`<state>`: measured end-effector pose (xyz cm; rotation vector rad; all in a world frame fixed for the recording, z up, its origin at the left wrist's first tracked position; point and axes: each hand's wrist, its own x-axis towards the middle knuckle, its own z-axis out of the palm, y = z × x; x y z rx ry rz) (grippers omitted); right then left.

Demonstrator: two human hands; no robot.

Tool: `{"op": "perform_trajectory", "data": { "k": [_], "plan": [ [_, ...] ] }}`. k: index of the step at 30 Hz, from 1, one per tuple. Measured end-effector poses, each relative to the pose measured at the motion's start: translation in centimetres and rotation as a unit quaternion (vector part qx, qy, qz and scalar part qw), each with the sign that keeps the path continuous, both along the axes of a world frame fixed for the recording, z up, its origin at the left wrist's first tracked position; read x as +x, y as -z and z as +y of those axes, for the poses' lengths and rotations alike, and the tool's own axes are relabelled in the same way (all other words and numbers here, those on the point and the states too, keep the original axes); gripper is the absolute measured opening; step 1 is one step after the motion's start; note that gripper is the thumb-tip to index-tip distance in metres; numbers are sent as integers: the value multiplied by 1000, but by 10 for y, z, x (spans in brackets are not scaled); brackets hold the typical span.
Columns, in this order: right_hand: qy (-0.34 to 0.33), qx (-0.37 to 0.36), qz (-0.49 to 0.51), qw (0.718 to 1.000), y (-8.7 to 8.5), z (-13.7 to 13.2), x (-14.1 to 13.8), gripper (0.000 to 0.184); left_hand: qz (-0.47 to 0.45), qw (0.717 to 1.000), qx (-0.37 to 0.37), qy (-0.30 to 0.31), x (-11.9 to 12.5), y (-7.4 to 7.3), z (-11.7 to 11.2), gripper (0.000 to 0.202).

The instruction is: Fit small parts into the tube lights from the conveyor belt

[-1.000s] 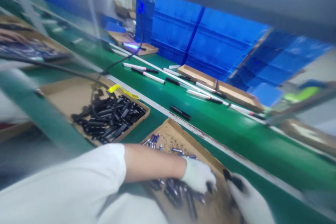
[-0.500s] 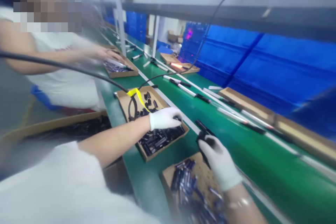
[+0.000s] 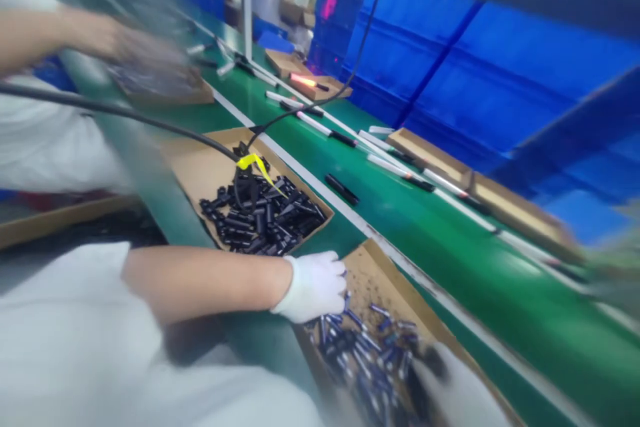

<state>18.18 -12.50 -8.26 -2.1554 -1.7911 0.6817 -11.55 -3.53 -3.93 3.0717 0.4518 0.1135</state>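
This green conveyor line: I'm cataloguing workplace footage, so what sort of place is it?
Probably a factory assembly line: a green conveyor belt, shallow cardboard trays of small black cylindrical parts, and stacked blue plastic crates behind.

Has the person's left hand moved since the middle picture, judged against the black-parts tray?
Yes: the left hand has moved off the black-parts tray to the tray of small cylinders.

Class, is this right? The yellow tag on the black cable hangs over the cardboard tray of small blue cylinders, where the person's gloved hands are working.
Not quite: the head view shows the yellow tag on the black cable hanging over the other cardboard tray, the one of black parts. The gloved left hand and right hand are working at the tray of small blue cylinders.
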Motion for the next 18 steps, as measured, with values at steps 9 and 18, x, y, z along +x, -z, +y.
{"op": "perform_trajectory", "data": {
  "k": [9,18],
  "plan": [
    [22,-6,-131,991,42,-22,6,30,87,996,32,11,29,21,13,6],
    [24,5,-125,992,14,-73,-2,21,60,989,-87,-107,49,5,-8,25]
  ]
}}
